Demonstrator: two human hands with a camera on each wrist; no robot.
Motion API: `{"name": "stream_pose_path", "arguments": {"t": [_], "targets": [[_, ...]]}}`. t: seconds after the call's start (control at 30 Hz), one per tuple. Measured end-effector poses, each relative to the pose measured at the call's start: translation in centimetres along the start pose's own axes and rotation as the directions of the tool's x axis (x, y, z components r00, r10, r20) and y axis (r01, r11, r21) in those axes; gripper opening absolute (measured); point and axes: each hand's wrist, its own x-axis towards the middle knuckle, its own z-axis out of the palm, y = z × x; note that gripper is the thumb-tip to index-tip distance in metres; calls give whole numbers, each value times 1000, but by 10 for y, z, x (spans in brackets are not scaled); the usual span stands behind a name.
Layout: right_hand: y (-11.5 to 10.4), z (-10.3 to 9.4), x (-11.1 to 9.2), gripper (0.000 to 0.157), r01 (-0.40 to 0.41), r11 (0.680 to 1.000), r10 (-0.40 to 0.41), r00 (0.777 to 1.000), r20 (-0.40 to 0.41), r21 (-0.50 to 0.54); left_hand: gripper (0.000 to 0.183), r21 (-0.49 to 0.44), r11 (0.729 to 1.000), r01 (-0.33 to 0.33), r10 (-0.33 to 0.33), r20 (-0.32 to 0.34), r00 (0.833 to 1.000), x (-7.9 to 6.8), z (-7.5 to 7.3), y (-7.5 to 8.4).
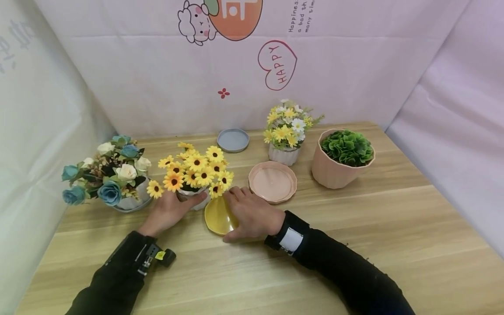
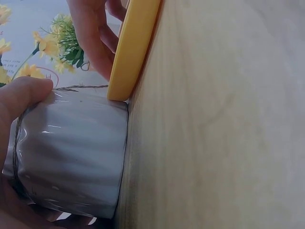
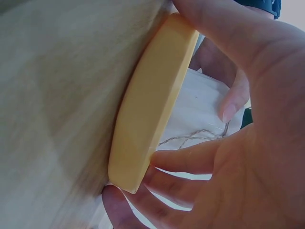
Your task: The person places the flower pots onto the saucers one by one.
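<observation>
My left hand (image 1: 167, 212) grips a white ribbed flowerpot (image 2: 71, 148) from its near left side, thumb at the rim. A twine string runs round the pot, and yellow artificial sunflowers (image 1: 197, 173) fill its top. Just to the right, my right hand (image 1: 256, 214) holds a yellow saucer (image 1: 218, 216) by its edge, thumb on the near side and fingers on the far side. The saucer (image 3: 147, 105) sits at the tabletop close against the pot; its right part is hidden under the hand.
At left stands a pot of blue and white roses (image 1: 126, 173). Behind are a grey-blue saucer (image 1: 233, 140), a pink saucer (image 1: 272, 181) and a white pot of daisies (image 1: 284, 154). A pink pot with a green plant (image 1: 334, 173) stands right on the wooden table (image 1: 374, 245).
</observation>
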Motion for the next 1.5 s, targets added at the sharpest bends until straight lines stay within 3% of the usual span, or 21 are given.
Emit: {"name": "stream_pose_path", "arguments": {"t": [0.23,0.6,0.77,1.07,1.13,1.33,1.5], "targets": [[1,0,-1,110,-7,1000,7,1000,6,9,86,-15,1000,-26,27,1,1000,1,1,0],[2,0,2,112,19,1000,-19,1000,18,-12,69,-28,1000,-11,10,-12,1000,0,0,-3],[1,0,3,112,26,999,-25,1000,16,-31,73,-13,1000,9,-9,-17,1000,0,0,-3],[2,3,0,110,15,1000,-14,1000,6,-23,71,-20,1000,-24,24,-1,1000,0,2,0],[2,3,0,110,16,1000,-16,1000,3,-21,78,-19,1000,-21,21,11,1000,1,1,0],[2,4,0,110,17,1000,-17,1000,1,-24,126,-14,1000,0,1,42,999,0,-3,2],[2,4,1,110,16,999,-16,1000,3,-38,132,-40,998,-50,51,8,999,2,-4,1]]}}
